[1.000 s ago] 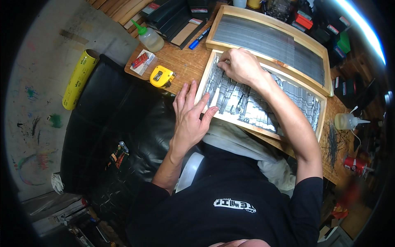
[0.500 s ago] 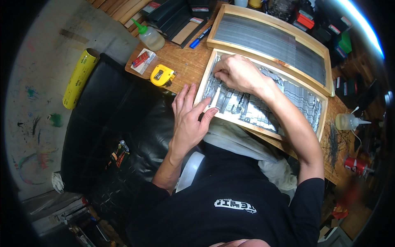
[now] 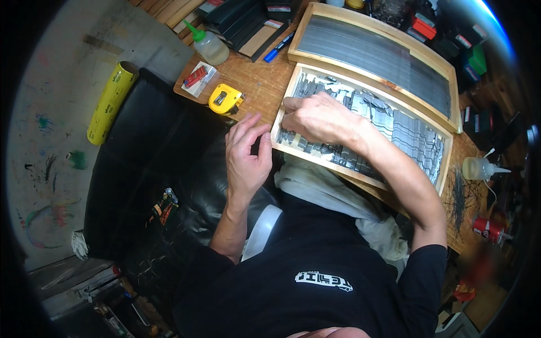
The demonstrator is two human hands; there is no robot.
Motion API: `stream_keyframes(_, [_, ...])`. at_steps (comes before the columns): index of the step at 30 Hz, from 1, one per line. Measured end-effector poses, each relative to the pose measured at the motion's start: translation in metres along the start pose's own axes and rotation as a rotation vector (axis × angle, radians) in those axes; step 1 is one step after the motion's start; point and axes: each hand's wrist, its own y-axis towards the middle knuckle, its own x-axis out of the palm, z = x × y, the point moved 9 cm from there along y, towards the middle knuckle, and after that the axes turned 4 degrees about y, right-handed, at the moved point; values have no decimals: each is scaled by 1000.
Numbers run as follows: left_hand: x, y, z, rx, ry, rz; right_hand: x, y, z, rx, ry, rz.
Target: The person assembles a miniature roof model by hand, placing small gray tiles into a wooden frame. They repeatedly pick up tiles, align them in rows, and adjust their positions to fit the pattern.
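Observation:
A shallow wooden frame tray (image 3: pixel 369 176) holds rows of thin grey strips (image 3: pixel 414 135), with pale gaps between some of them at its left part. Over the tray's left end, my right hand (image 3: pixel 318 118) is closed, fingertips bent together near the left wall. Whatever lies between those fingertips is hidden. Just outside the same left wall, my left hand (image 3: pixel 248 152) is open, its fingers stretched and slightly apart, with nothing in it. Behind the tray stands a second wooden frame (image 3: pixel 360 48) filled with long, dark grey strips.
A yellow tape measure (image 3: pixel 225 99), a green-tipped squeeze bottle (image 3: pixel 209 48) and a blue marker (image 3: pixel 279 47) lie left on the wooden table (image 3: pixel 253 84). Another squeeze bottle (image 3: pixel 479 168) and a red can (image 3: pixel 488 227) stand right. A black leather seat (image 3: pixel 152 152) adjoins the table.
My left hand has drawn back leftward, off the tray's near left corner. My right hand has come nearer along the tray's left end. The whole view has shifted slightly.

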Motion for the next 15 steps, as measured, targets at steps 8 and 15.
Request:
stream_keyframes(8, [-1,-1,-5,-18,-11,5,11,-2,-8,-117,-236,77])
stream_keyframes(15, [-7,-1,-7,-9,-92,87,4,-16,-18,-366,-371,235])
